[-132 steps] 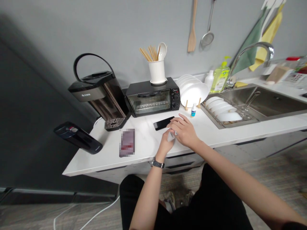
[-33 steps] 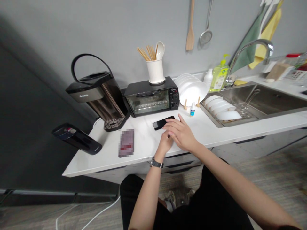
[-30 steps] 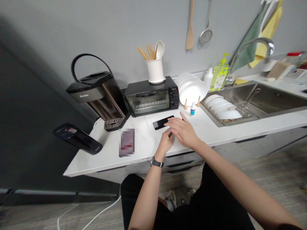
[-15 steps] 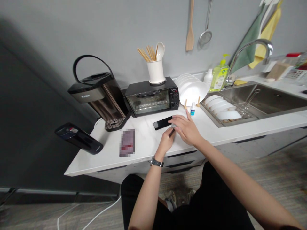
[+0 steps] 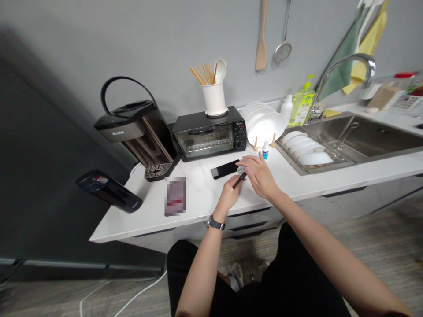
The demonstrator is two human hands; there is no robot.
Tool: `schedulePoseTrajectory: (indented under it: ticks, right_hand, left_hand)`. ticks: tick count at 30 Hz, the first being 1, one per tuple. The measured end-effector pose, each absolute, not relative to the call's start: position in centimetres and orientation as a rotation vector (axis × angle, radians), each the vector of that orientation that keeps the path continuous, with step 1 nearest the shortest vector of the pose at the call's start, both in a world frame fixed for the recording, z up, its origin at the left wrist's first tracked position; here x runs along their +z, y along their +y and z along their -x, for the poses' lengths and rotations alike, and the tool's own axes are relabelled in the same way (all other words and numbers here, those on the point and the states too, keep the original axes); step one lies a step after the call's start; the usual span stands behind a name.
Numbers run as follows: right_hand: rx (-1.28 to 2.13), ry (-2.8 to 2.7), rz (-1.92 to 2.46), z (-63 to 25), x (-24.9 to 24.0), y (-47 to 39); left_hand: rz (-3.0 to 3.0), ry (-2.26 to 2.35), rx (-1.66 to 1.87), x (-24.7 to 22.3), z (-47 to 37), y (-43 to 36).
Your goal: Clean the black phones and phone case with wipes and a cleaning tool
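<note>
Both my hands are close together over the front of the white counter (image 5: 201, 193). My left hand (image 5: 229, 193), with a dark watch (image 5: 216, 223) on the wrist, is closed round a slim dark stick-like object (image 5: 239, 180). At its upper end is a small pale grey, crumpled-looking piece (image 5: 241, 169), pinched under the fingers of my right hand (image 5: 260, 176). What kind of things these are I cannot make out. Just behind my hands lies a black phone (image 5: 225, 169), screen up. A small white bottle with a blue label (image 5: 265, 150) stands beyond my right fingertips.
Along the wall stand a dark drinks machine (image 5: 142, 136), a toaster oven (image 5: 208, 143) and white plates in a rack (image 5: 266, 125). To the right is the sink (image 5: 373, 136) with bowls. A dark flask (image 5: 109, 191) and a blurred-out flat item (image 5: 175, 197) lie at left.
My right hand has shifted slightly to the right and its fingers have curled, so more of the dark object and the pale piece shows. My left hand has barely moved.
</note>
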State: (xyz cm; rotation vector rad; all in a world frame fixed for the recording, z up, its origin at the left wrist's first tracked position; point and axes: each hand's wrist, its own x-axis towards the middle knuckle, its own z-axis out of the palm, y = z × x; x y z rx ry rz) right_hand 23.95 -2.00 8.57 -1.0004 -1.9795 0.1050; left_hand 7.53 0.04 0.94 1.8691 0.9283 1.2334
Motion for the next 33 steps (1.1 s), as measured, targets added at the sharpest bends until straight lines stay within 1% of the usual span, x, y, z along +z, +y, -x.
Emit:
schedulePoseTrajectory:
  ticks: [3, 8, 11, 15, 19, 22, 26, 29, 33]
  right_hand:
    - [0.106, -1.927, 1.019, -23.7, 8.6, -2.4]
    - [-0.074, -2.149, 0.947, -21.1, 8.7, -4.4]
    - [-0.138, -2.079, 0.995, -22.3, 7.5, -3.7]
    - [-0.024, -1.736, 1.149, -26.1, 4.4, -1.7]
    - [0.075, -1.742, 1.212, -28.5, 1.4, -1.2]
    - [0.092, -1.706, 1.235, -28.5, 0.5, -1.4]
    - [-0.001, -1.674, 1.267, -25.9, 0.7, -2.4]
    - [-0.05, -1.818, 1.218, -22.2, 0.8, -4.1]
    - [-0.027, -2.058, 1.1, -17.9, 0.8, -6.1]
  left_hand:
    - [-1.861, 0.913, 1.247, 0.9, -7.5, 0.0]
    - [-1.876, 1.009, 1.238, -0.1, -7.2, 0.4]
    - [-1.86, 0.987, 1.245, 0.1, -7.1, 0.3]
    - [-1.733, 0.968, 1.232, 0.9, -6.8, -0.9]
    - [-1.696, 1.105, 1.221, 1.1, -6.2, -2.3]
    - [-1.728, 1.199, 1.167, 1.0, -5.9, -2.8]
    - [-1.784, 1.247, 1.119, 0.7, -5.8, -2.8]
    - [-1.865, 1.261, 1.102, 0.3, -5.7, -2.7]
    - [-1.983, 1.323, 1.017, -0.3, -5.1, -2.6]
